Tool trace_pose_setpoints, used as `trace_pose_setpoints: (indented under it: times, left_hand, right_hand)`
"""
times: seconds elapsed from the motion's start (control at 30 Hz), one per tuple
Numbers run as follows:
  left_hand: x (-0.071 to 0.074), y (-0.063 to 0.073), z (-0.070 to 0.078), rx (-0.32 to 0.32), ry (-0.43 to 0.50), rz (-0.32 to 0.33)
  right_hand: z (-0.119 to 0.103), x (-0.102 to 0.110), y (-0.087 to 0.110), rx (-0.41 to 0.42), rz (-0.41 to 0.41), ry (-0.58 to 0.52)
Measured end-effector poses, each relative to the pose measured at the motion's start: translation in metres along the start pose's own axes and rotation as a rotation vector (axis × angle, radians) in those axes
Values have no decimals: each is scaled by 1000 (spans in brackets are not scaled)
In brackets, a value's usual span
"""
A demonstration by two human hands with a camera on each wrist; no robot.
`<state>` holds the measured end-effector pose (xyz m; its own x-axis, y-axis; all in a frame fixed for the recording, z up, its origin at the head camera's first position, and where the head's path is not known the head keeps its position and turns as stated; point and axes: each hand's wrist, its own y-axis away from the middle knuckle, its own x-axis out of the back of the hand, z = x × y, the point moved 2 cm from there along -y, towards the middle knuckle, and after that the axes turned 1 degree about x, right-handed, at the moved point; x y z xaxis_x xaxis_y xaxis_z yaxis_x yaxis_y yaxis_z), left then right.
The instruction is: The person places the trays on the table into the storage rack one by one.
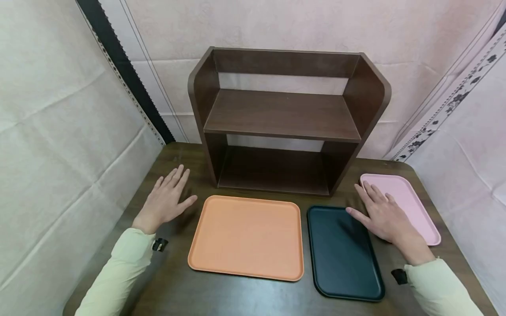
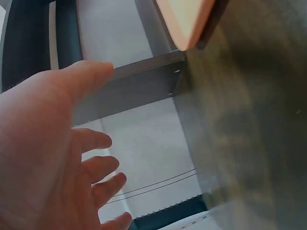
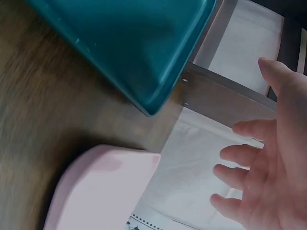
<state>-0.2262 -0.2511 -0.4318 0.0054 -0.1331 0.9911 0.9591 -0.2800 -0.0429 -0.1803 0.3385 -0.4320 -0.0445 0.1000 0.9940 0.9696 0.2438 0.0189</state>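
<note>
My left hand [image 1: 164, 199] hovers over the table left of an orange tray [image 1: 247, 237], fingers spread and holding nothing. In the left wrist view the same hand [image 2: 53, 139] shows its palm side, with a corner of the orange tray [image 2: 184, 24] apart from it. My right hand [image 1: 383, 215] is held above the gap between a dark teal tray [image 1: 344, 259] and a pink tray [image 1: 415, 204], covering part of both. The right wrist view shows that hand [image 3: 278, 158] raised off both trays, its fingers relaxed and grasping nothing.
A dark brown two-level shelf [image 1: 282, 114] stands at the back of the brown wooden table [image 1: 166, 281], behind the orange tray. Pale cloth [image 1: 59, 145] hangs to the left, behind and to the right of the table.
</note>
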Motion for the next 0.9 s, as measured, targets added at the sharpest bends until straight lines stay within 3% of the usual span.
trace_pose_setpoints:
  times: [0.23,0.4,0.6,0.9]
  left_hand:
    - [35,-2,2,-42,-18,21]
    - [70,-1,4,-64,7,55]
    - [117,-5,12,-93,-43,70]
    - [188,-11,31,-173,-87,158]
  right_hand:
    - [-1,14,13,28,3,29]
    - [-4,25,23,54,25,23]
    - [-3,36,34,110,35,3]
    - [6,34,46,162,-93,-37]
